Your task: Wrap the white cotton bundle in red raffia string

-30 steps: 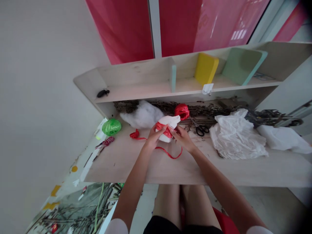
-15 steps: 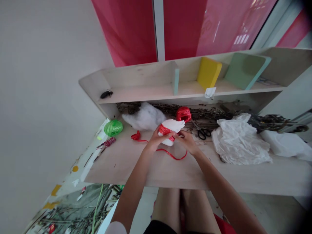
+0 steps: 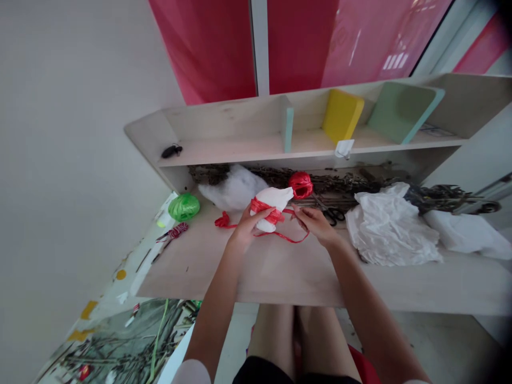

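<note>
The left hand (image 3: 248,229) is curling around a soft white bundle (image 3: 274,198) wrapped in flat red raffia (image 3: 266,205), and the right hand (image 3: 316,224) is pinching the raffia's strand, with a red raffia ball (image 3: 301,185) sitting just beyond them and a pale wooden board (image 3: 288,277) spreading toward its straight near edge.

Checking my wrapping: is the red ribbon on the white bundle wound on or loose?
Wound on: the red ribbon bands the white bundle in the left hand, though a free length runs toward the right hand.

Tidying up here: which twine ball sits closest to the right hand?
The red raffia ball, just beyond the right hand; the green ball lies past the left hand.
</note>
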`<state>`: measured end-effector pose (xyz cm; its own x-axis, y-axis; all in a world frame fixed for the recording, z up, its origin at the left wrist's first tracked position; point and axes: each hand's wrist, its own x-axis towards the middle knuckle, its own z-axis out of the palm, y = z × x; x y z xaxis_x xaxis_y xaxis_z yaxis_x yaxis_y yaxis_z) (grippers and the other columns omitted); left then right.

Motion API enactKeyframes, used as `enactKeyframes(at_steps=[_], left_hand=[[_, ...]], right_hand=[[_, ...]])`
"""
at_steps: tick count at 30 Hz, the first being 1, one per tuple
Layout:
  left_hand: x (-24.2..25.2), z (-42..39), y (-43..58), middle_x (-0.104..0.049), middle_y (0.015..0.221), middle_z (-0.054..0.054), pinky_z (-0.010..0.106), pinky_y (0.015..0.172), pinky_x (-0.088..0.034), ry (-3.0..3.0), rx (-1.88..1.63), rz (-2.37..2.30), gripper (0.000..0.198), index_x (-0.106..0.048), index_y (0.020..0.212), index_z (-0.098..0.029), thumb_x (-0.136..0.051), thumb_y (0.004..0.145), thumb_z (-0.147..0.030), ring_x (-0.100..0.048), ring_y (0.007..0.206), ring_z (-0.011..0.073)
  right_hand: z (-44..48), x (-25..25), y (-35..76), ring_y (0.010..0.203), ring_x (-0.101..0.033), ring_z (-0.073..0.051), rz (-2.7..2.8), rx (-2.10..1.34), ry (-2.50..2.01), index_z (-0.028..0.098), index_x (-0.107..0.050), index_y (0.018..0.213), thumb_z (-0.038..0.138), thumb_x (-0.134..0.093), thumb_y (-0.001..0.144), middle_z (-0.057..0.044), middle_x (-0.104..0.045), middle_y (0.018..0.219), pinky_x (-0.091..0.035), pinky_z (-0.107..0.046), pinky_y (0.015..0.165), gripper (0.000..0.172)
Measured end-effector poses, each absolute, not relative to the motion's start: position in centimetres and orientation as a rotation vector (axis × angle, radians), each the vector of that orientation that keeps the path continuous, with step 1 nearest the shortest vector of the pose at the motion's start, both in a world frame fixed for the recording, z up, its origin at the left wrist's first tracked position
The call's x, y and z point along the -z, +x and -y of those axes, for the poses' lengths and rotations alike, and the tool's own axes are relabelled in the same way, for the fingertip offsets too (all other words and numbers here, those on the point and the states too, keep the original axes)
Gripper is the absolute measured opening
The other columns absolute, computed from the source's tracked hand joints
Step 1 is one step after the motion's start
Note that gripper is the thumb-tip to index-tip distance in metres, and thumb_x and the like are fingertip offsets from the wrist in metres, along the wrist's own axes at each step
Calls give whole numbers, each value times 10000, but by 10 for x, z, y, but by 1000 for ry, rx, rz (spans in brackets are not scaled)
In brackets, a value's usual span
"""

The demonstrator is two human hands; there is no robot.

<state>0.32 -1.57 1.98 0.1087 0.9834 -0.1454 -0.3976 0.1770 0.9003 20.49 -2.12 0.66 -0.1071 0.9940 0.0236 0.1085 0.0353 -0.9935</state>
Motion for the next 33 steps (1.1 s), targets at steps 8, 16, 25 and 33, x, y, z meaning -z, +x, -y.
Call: enactKeyframes(at_steps=[8,16,25,33], left_hand=[[-21,14,5,-726,977,63,214,628,-517,770,-1210,-996,561,-662,1083,-181,-853,560,-255,-682,769,155],[-22,14,9,-728,976,60,228,637,-508,782,-1229,-1021,544,-667,1072,-184,-845,566,-275,-683,789,166],[-7,10,13,-679,1112,75,331,889,-497,1367,-1385,-1166,610,-583,1205,-204,-795,643,-314,-643,983,199],[-3,24,23,-587,1296,97,371,960,-450,2095,-1038,-1559,638,-446,1372,-258,-678,780,-300,-559,1176,267]], right_hand=[[20,-2,202,443,-472,-114,1683,-779,-1302,161,-665,611,672,-404,882,3,-501,443,-373,-244,526,635],[23,0,200,424,-517,-126,1732,-667,-1418,195,-563,525,588,-373,938,3,-510,392,-392,-241,566,601],[26,-5,194,351,-430,-91,1608,-1004,-1298,177,-560,558,684,-386,882,19,-484,395,-324,-221,425,626],[33,-5,183,359,-436,-100,1674,-1001,-1325,193,-519,556,740,-279,876,15,-484,397,-356,-226,438,677]])
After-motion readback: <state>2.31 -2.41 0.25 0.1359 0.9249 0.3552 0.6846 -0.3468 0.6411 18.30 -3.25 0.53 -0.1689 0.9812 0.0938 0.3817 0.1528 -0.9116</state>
